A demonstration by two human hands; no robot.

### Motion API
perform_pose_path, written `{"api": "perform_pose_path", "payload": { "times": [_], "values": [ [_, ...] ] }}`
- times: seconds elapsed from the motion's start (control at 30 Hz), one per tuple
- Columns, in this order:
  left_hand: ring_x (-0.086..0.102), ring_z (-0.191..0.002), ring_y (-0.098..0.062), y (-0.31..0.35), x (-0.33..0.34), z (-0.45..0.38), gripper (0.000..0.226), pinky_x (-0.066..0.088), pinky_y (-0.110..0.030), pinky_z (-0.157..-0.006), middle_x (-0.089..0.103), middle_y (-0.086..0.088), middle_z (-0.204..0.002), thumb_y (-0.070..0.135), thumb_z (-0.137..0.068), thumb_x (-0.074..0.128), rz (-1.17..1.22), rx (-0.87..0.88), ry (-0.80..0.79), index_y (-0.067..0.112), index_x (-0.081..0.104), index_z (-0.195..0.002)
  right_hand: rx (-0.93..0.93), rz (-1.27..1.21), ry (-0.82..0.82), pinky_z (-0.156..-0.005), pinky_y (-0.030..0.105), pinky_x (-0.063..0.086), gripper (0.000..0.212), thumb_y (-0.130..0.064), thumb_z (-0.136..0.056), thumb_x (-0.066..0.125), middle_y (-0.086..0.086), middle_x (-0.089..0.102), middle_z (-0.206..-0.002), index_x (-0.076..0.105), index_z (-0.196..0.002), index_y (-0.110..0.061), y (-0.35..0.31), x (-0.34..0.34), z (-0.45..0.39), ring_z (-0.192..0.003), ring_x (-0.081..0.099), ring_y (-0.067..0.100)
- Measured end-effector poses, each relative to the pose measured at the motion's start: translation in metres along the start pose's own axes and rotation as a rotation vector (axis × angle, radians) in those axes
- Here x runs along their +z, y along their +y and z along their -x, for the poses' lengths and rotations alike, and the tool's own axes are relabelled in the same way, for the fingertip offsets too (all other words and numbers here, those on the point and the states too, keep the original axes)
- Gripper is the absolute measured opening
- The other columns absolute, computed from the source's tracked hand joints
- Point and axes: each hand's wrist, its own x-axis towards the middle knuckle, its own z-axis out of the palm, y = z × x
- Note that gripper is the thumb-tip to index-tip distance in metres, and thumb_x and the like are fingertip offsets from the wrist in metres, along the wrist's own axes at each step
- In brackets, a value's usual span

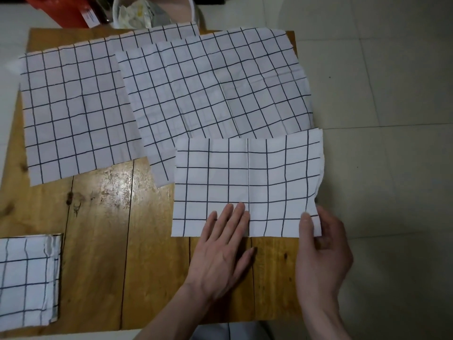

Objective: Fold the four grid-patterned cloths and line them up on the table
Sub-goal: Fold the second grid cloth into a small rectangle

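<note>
A half-folded white cloth with a black grid (247,182) lies at the table's right side. My left hand (221,251) rests flat with its fingertips on that cloth's near edge by the centre crease. My right hand (321,251) pinches the cloth's near right corner between thumb and fingers. Two unfolded grid cloths lie spread behind it: one at the left (73,106), one overlapping it at the right (215,87). A fully folded grid cloth (27,280) sits at the near left edge of the table.
The wooden table (103,217) shows bare boards in the middle and near side. Beyond its far edge stand a white bucket (152,11) holding crumpled items and a red object (71,11). Pale tiled floor (392,119) lies to the right.
</note>
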Motion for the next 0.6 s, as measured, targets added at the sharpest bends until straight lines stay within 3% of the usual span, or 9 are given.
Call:
{"api": "perform_pose_path", "payload": {
  "times": [0.13, 0.23, 0.33, 0.43, 0.6],
  "values": [
    [0.001, -0.164, -0.021, -0.006, -0.005, 0.002, 0.074, 0.015, -0.05, -0.128, 0.002, -0.001, -0.178, 0.058, -0.11, 0.03, 0.036, -0.01, 0.014, 0.018, 0.01, -0.169, -0.139, 0.014, -0.025, -0.087, 0.015, 0.048, 0.022, -0.034, -0.1, 0.061, -0.013, 0.065, -0.108, 0.071, -0.12, -0.035, -0.013, 0.015, 0.017, -0.106, 0.065, 0.009],
    [0.002, -0.164, -0.02, -0.019, -0.011, 0.007, 0.074, 0.016, -0.049, -0.129, 0.002, 0.0, -0.178, 0.057, -0.11, 0.031, 0.068, -0.045, 0.047, 0.017, 0.009, -0.169, -0.255, 0.008, -0.095, -0.079, 0.006, 0.044, 0.027, -0.024, -0.099, 0.061, -0.008, 0.061, -0.1, 0.071, -0.124, -0.028, -0.021, 0.029, 0.029, -0.095, 0.062, 0.003],
    [0.005, -0.164, -0.02, -0.035, -0.017, 0.016, 0.075, 0.014, -0.048, -0.13, 0.006, -0.002, -0.178, 0.056, -0.11, 0.035, 0.089, -0.101, 0.101, 0.016, 0.011, -0.169, -0.326, 0.003, -0.178, -0.076, 0.009, 0.047, 0.028, -0.017, -0.1, 0.064, -0.006, 0.058, -0.096, 0.071, -0.128, -0.017, -0.02, 0.046, 0.037, -0.09, 0.06, 0.005],
    [0.007, -0.164, -0.019, -0.052, -0.021, 0.027, 0.077, 0.012, -0.046, -0.131, 0.009, -0.002, -0.177, 0.055, -0.109, 0.037, 0.108, -0.16, 0.151, 0.015, 0.011, -0.169, -0.359, 0.011, -0.263, -0.073, 0.014, 0.052, 0.031, -0.019, -0.101, 0.065, -0.007, 0.058, -0.097, 0.068, -0.132, -0.02, -0.019, 0.062, 0.044, -0.091, 0.061, 0.009],
    [0.012, -0.163, -0.017, -0.075, -0.022, 0.042, 0.076, 0.015, -0.045, -0.131, 0.017, -0.003, -0.176, 0.052, -0.107, 0.04, 0.131, -0.244, 0.215, 0.013, 0.016, -0.168, -0.368, 0.023, -0.426, -0.069, 0.011, 0.053, 0.037, -0.012, -0.099, 0.065, -0.009, 0.058, -0.1, 0.067, -0.136, -0.016, -0.016, 0.089, 0.054, -0.092, 0.062, 0.007]
  ]
}}
